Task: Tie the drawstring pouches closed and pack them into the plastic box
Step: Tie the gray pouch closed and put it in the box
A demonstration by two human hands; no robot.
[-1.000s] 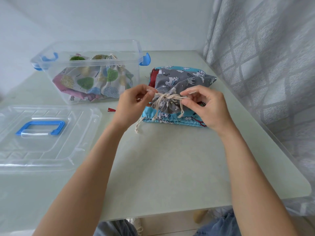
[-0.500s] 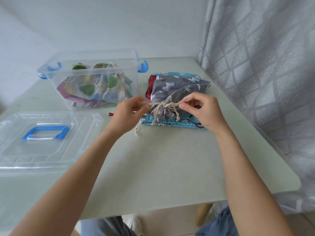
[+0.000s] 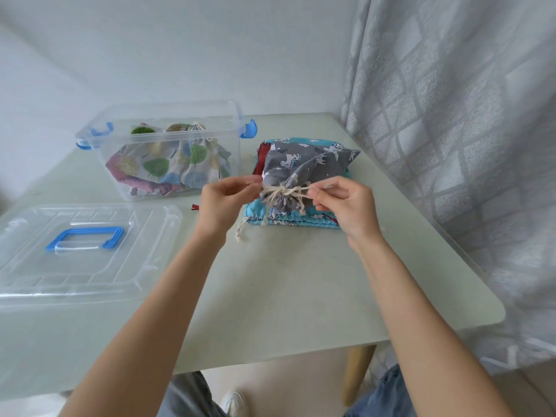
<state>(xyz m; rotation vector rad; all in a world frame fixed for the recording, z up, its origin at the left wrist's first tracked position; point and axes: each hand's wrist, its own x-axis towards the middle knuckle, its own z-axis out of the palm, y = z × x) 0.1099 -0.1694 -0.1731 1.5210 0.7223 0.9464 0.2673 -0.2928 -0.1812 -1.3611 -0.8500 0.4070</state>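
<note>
A grey drawstring pouch (image 3: 304, 165) with white animal prints lies on top of a blue pouch (image 3: 301, 219) and a red one (image 3: 264, 155). Its neck is gathered and a cream drawstring (image 3: 284, 192) is knotted around it. My left hand (image 3: 224, 203) pinches the cord's left end. My right hand (image 3: 343, 203) pinches the right end, and the cord runs taut between them. The clear plastic box (image 3: 168, 115) with blue latches stands open at the back left, holding a tied tree-print pouch (image 3: 168, 164) and a pink one.
The box's clear lid (image 3: 90, 266) with a blue handle lies flat on the table's left side. A grey patterned curtain (image 3: 466, 130) hangs along the table's right edge. A loose cord end (image 3: 240, 233) of the blue pouch trails toward me.
Both hands have drawn apart sideways, pulling the cord ends outward and cinching the knot tighter on the grey pouch's neck. The head view has tilted up slightly.
</note>
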